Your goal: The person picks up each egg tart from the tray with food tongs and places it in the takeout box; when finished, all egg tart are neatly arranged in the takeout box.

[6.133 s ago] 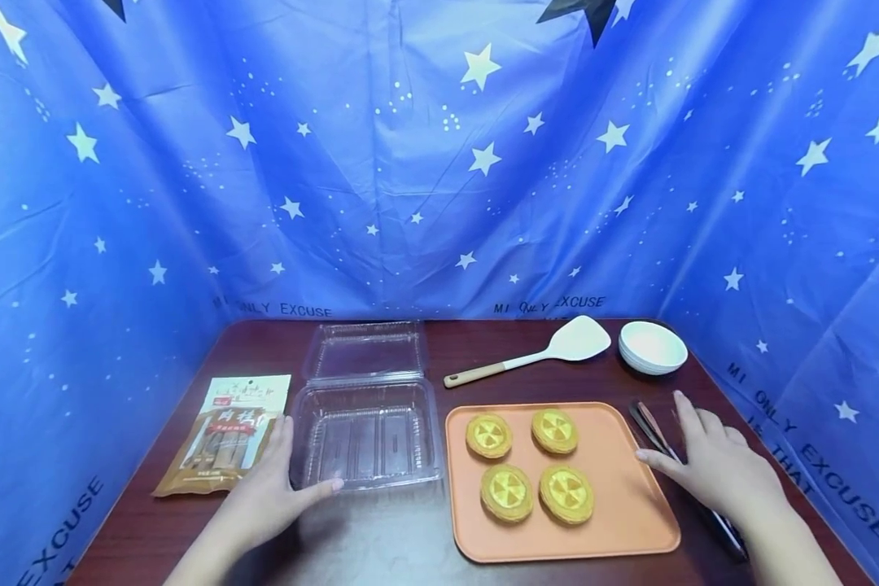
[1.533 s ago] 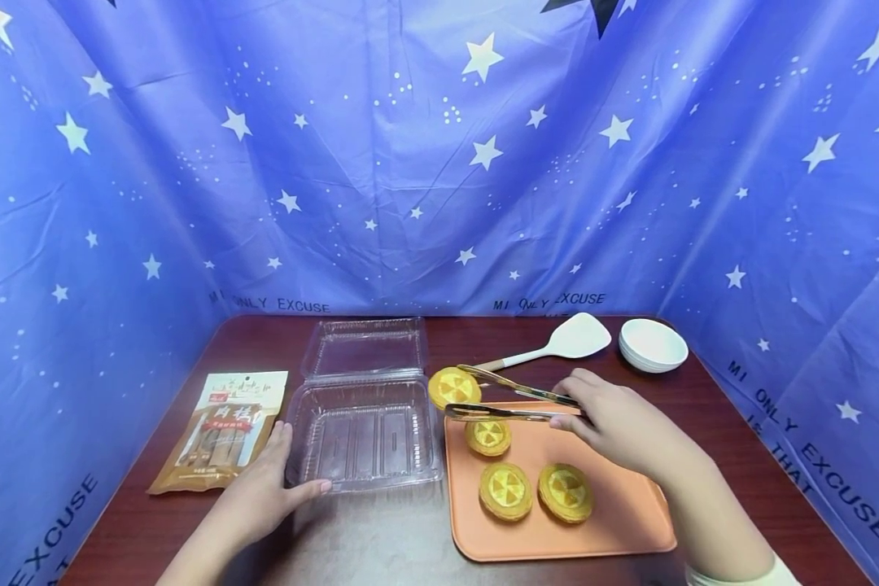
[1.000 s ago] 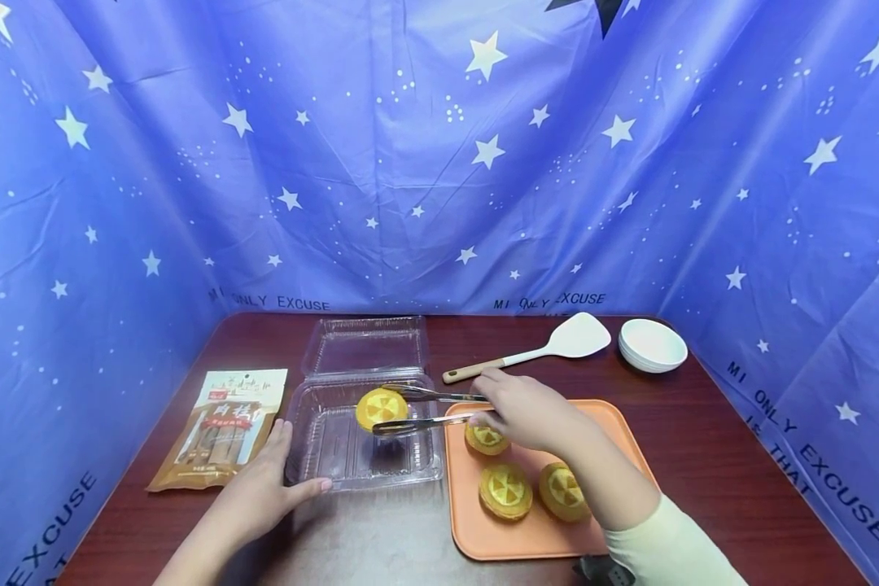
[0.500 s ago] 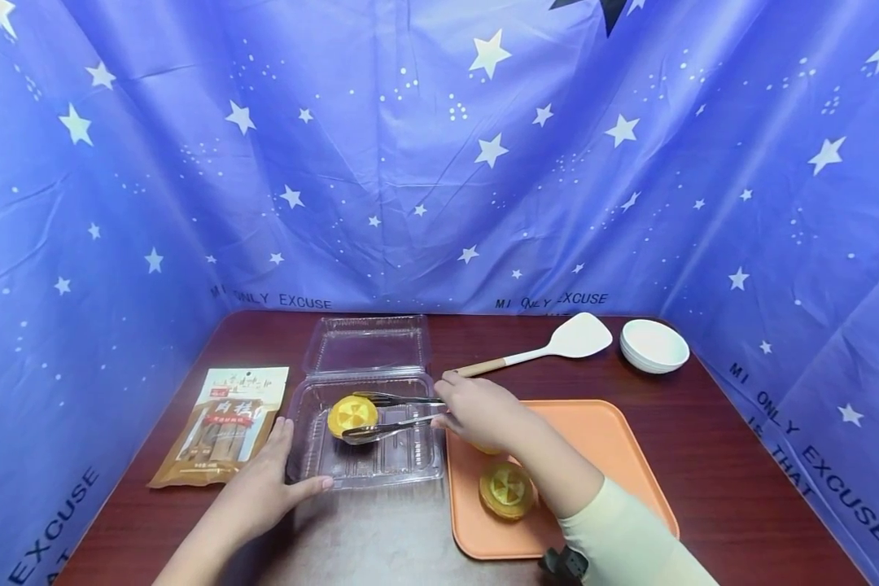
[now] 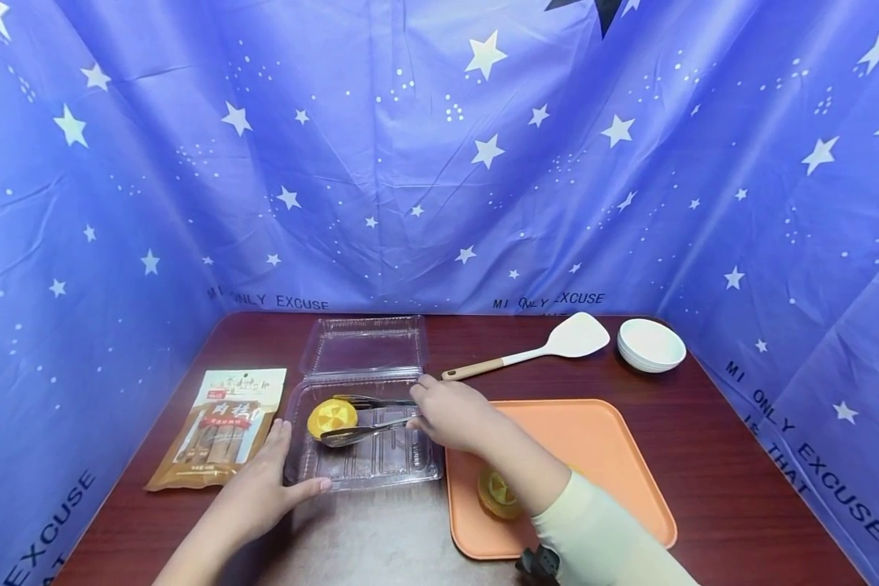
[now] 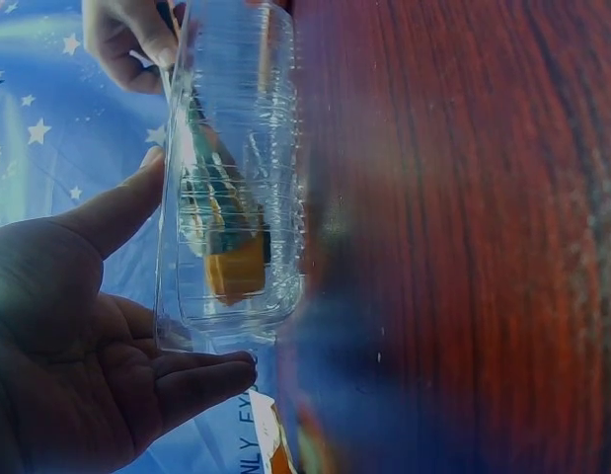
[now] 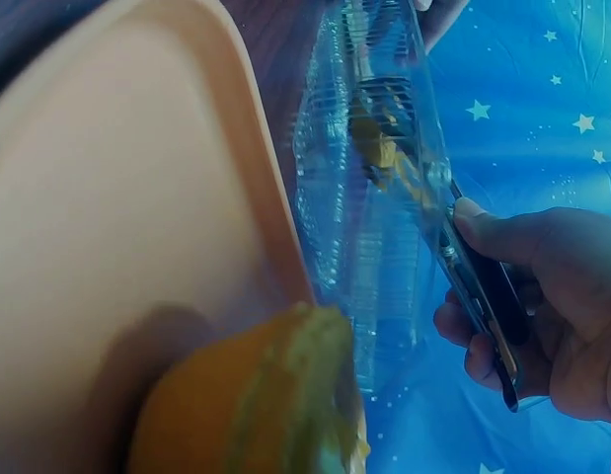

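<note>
The two hands are apart. The right hand (image 5: 450, 413) is clamped on the metal tongs (image 5: 344, 438), and the tongs hold a yellow tart (image 5: 333, 418) between their tips. The left hand (image 5: 260, 484) has its fingers spread at the left side of the clear box (image 5: 430, 472), grasping nothing.

Half a second ago the tart was nearer to the middle of the box; now it is inside by the left wall. By my judgement, its carrying from the tray (image 5: 630, 488) is almost complete, but the release is not yet done. Whether it touches the box floor, I cannot tell.

On the tray, another tart (image 5: 500, 492) is partly hidden by the right arm. Farther out on the tabletop (image 5: 381, 541) lie a packet (image 5: 223, 431), a spatula (image 5: 579, 335) and white bowls (image 5: 650, 348).
</note>
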`<state>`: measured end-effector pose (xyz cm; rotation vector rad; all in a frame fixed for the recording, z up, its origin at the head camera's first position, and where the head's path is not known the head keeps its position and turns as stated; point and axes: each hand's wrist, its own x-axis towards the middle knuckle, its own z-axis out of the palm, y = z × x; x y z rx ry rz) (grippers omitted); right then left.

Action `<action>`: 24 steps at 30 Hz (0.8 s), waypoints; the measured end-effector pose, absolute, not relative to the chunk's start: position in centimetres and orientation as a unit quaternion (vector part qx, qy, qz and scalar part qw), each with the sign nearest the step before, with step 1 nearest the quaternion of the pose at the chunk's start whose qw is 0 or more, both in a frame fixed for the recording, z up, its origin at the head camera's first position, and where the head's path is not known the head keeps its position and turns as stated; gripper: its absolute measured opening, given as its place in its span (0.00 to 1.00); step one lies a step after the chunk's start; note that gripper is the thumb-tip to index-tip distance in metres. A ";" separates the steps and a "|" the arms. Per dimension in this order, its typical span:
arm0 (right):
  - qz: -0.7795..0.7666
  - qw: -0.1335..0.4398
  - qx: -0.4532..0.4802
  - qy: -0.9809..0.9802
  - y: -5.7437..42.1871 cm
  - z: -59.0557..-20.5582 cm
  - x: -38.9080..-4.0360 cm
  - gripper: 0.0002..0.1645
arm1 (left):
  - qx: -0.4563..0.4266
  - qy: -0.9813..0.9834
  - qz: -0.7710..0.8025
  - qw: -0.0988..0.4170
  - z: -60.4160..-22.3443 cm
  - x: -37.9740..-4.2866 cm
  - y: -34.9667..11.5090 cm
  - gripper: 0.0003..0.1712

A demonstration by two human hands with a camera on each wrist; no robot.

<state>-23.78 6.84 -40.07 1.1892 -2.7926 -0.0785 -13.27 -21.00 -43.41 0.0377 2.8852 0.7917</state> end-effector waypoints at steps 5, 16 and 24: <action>-0.030 0.056 0.391 -0.918 6.3 -40.5 -23.8 0.24 | 0.014 0.962 0.262 0.075 -43.4 -13.3 -21.0 0.71; -0.035 0.059 0.380 -0.922 5.7 -40.8 -23.8 0.25 | 0.014 0.961 0.265 0.073 -43.3 -13.2 -21.0 0.71; -0.023 0.049 0.372 -0.927 6.7 -39.9 -23.6 0.31 | 0.014 0.960 0.268 0.075 -43.4 -13.2 -21.0 0.72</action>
